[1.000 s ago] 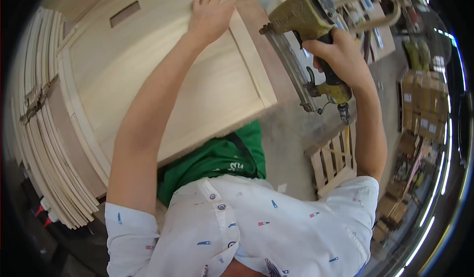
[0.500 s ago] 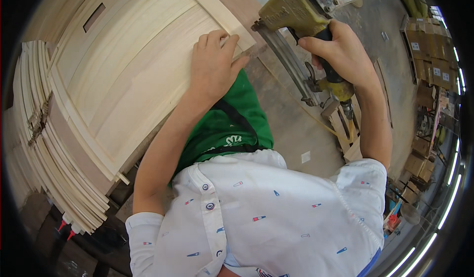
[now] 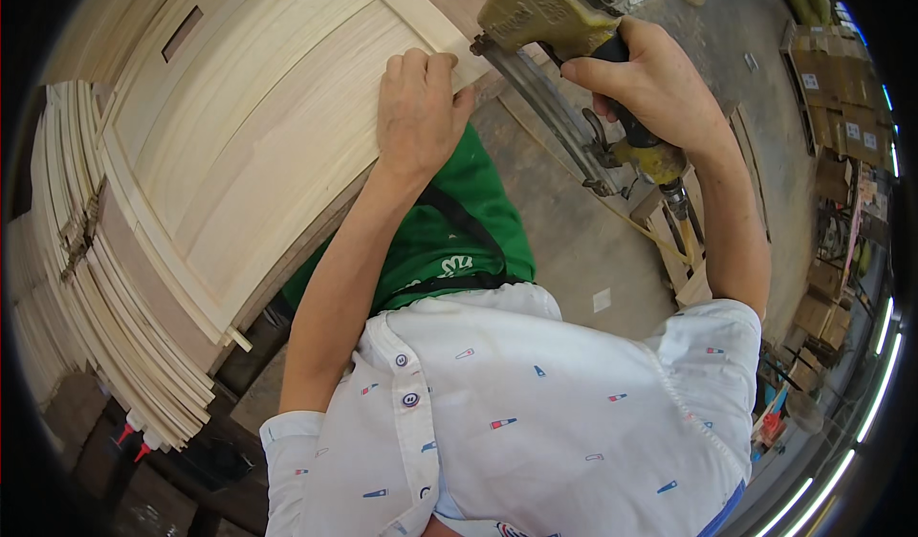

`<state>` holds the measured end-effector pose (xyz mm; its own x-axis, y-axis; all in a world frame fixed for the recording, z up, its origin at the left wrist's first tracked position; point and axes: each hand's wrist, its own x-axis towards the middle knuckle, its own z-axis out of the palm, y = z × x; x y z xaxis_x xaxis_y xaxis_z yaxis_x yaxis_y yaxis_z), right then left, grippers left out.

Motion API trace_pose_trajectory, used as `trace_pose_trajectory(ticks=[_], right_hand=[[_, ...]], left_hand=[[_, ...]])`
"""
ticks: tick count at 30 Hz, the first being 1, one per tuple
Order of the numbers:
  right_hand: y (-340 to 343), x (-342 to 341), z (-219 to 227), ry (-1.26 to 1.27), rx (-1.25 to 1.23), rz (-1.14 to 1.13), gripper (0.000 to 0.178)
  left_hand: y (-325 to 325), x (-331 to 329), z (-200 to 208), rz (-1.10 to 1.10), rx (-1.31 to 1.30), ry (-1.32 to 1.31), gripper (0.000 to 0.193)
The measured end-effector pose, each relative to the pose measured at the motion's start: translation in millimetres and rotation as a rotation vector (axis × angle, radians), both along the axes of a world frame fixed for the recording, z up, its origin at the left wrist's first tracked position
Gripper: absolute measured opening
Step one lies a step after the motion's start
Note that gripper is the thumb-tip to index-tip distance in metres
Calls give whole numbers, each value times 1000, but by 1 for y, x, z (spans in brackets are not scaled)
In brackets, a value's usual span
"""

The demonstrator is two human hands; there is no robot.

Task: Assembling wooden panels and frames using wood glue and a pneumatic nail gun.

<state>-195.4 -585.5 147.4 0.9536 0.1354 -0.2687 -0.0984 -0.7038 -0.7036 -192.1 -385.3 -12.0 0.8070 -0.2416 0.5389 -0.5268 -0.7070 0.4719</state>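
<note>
In my right hand (image 3: 660,78), closed around its black grip, is a worn yellow-green nail gun (image 3: 545,11). Its long metal magazine slants down to the right, and the nose end is at the edge of a pale wooden frame panel (image 3: 249,135), near its corner. An air hose fitting joins the bottom of the grip. My left hand (image 3: 416,116) presses on that same corner, its fingers bent together over the frame strip and the thumb by the edge. What lies under the fingers is hidden.
Bundled thin wood strips (image 3: 143,317) lie along the panel's left side, with red-tipped bottles (image 3: 143,451) below them. A wooden pallet (image 3: 684,241) rests on the floor to the right. Cardboard boxes (image 3: 841,87) are stacked farther off. A green apron (image 3: 469,221) covers my lap.
The nail gun has come left and slightly up, its nose closer to the panel's corner. The fingers of my left hand have drawn together on the frame.
</note>
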Motion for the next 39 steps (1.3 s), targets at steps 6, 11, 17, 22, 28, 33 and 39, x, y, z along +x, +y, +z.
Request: trace_pose_trajectory(ticks=[6, 11, 17, 22, 28, 33, 39], right_hand=[[6, -2, 7, 35, -5, 21, 28], [9, -1, 4, 70, -37, 28, 28], [15, 0, 7, 89, -120, 52, 29], [18, -1, 7, 81, -153, 59, 30], [26, 5, 14, 166, -190, 68, 29], [29, 2, 14, 175, -229, 34, 29], [36, 8, 19, 267, -226, -27, 25]], left_hand=[[0, 0, 2, 10, -21, 61, 34], [0, 1, 0, 2, -46, 45, 35], [0, 1, 0, 8, -72, 102, 35], [0, 1, 0, -4, -87, 54, 36], [2, 1, 4, 5, -68, 133, 33], [1, 1, 8, 5, -66, 171, 35], [10, 1, 11, 9, -95, 210, 39]])
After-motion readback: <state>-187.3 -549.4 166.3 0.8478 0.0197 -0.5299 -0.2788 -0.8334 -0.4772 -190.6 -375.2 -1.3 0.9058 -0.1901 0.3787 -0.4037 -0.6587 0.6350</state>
